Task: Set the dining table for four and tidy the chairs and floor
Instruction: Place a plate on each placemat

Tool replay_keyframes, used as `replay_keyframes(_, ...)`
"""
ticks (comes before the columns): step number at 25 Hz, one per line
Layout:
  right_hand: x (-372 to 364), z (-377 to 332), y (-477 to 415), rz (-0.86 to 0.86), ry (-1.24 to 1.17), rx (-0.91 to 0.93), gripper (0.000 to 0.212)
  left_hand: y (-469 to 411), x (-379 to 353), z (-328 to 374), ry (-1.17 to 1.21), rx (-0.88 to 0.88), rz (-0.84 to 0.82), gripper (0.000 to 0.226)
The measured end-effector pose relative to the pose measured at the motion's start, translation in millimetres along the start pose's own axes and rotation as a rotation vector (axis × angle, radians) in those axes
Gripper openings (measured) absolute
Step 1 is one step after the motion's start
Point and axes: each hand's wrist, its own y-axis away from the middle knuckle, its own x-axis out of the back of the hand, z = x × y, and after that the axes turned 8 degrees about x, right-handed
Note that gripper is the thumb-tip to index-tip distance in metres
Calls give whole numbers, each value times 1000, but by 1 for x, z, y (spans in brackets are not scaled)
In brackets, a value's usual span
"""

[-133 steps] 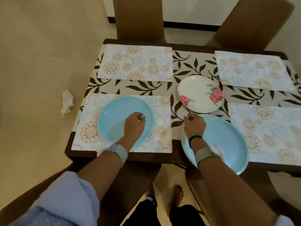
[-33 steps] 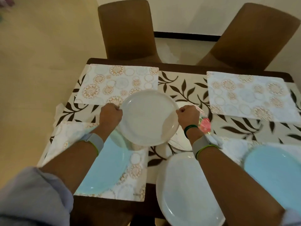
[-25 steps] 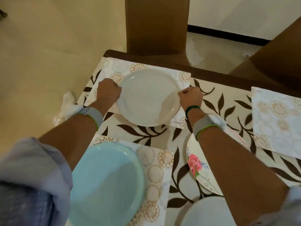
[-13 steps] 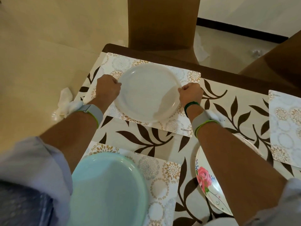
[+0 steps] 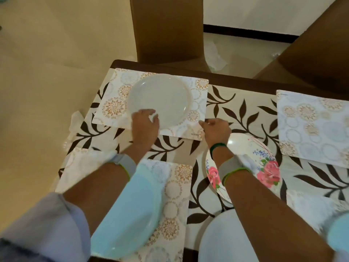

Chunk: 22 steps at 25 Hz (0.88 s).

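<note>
My left grip (image 5: 144, 122) rests spread on the near rim of the white plate (image 5: 158, 95), which lies on the far left mat (image 5: 111, 104) of the surface (image 5: 236, 81). My right grip (image 5: 216, 129) is curled at that mat's near right corner, and I cannot tell whether it pinches anything. I judge two places laid, this one and the blue plate (image 5: 128, 214) near left, while the far right mat (image 5: 311, 125) is bare, the floral plate (image 5: 251, 159) sits mid-surface and a tissue (image 5: 75, 120) lies on the floor (image 5: 37, 72). My arms hide part of the floral plate, and a second white plate (image 5: 217, 239) and second blue plate (image 5: 340, 235) are cut off at the near edge.
</note>
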Motion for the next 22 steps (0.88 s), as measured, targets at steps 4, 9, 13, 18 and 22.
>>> replay_keyframes(4, 60, 37, 61, 49, -37, -19, 42, 112, -20, 27, -17, -64, -183, 22)
replay_keyframes(9, 161, 114, 144, 33, 24, -27, 43, 262, -25, 20, -122, 2, -367, 28)
replay_keyframes(13, 214, 190, 208, 12, 139, -101, 48, 337, -22, 4, -213, 62, -380, 29)
replay_keyframes(18, 238, 251, 256, -75, 214, -167, 49, 383, -24, -7, -336, 92, -349, 29)
replay_keyframes(22, 245, 264, 272, -60, 158, -176, 24, 390, -23, -7, -310, 152, -348, 17)
